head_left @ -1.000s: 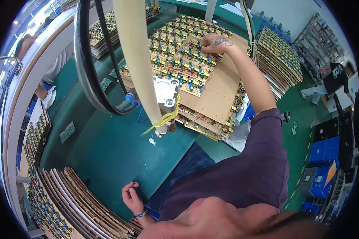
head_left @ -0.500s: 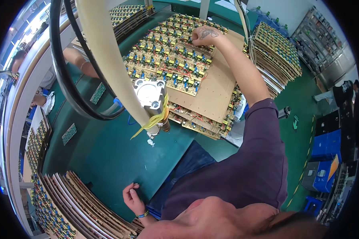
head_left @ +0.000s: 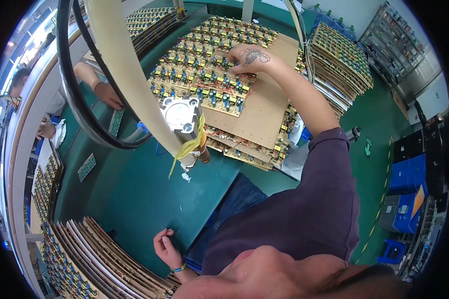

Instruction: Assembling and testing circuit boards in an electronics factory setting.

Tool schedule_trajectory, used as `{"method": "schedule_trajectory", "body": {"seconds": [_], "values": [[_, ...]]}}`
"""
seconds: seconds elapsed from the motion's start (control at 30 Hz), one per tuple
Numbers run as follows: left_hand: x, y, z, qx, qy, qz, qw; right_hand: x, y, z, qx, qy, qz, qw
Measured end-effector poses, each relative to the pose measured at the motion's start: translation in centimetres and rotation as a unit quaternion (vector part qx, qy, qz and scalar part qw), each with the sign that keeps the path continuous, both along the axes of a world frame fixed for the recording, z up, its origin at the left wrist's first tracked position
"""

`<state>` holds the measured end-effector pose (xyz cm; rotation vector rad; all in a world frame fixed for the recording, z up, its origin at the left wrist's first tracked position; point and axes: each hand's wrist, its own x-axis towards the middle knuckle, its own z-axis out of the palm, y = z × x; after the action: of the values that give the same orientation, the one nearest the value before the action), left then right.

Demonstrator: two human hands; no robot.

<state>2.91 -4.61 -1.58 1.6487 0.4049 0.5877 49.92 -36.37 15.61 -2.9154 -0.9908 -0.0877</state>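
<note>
My right hand (head_left: 249,59), with a tattoo on its back, is over a layer of circuit boards (head_left: 199,57) on top of a stack. Its thumb and fingers are apart around the components at one board's right end. The fingertips are partly hidden, and I see no board lifted. The boards carry yellow and blue parts and red wires, and lie on a brown cardboard sheet (head_left: 267,107). Low over the green worktop (head_left: 149,199), my left hand (head_left: 168,250) is loosely curled. A gap shows between its thumb and fingertips, and nothing is in it. A band circles that wrist.
A pale post with a metal cylinder (head_left: 182,115) and yellow tie rises between my hands, beside a black hose (head_left: 80,107). More stacked boards stand at lower left (head_left: 92,254) and right (head_left: 341,65). Another person's hand (head_left: 109,94) is near a small green board (head_left: 116,122).
My right hand has come nearer across the boards, and its thumb and fingers have spread. My left hand stays put. The other person's hand has moved down toward the small green board.
</note>
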Motion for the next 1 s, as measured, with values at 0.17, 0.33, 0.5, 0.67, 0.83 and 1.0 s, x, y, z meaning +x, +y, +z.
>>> {"method": "schedule_trajectory", "body": {"seconds": [0.17, 0.33, 0.5, 0.67, 0.83, 1.0], "values": [[-0.1, -0.1, -0.1, -0.001, -0.006, 0.000, 1.000, 1.1, -0.4, 0.3, 0.017, 0.019, -0.017, 1.000], [-0.2, -0.1, 0.0, 0.003, -0.003, 0.003, 1.000, 2.4, -0.7, -0.5, 0.032, 0.011, -0.011, 0.999], [-0.2, 0.0, 0.2, 0.004, -0.003, -0.002, 1.000, -0.2, -0.1, 0.0, 0.019, -0.073, -0.027, 0.997], [-0.1, -0.2, 0.3, 0.005, -0.006, 0.001, 1.000, -4.0, 2.4, 0.6, 0.005, 0.029, 0.033, 0.999], [0.0, -0.3, 0.4, 0.002, -0.004, 0.002, 1.000, -3.8, 2.8, -0.6, 0.023, 0.002, 0.045, 0.999], [-0.2, -0.3, 0.4, 0.000, -0.005, 0.000, 1.000, -3.1, 2.4, -0.5, 0.034, -0.018, 0.015, 0.999]]}}
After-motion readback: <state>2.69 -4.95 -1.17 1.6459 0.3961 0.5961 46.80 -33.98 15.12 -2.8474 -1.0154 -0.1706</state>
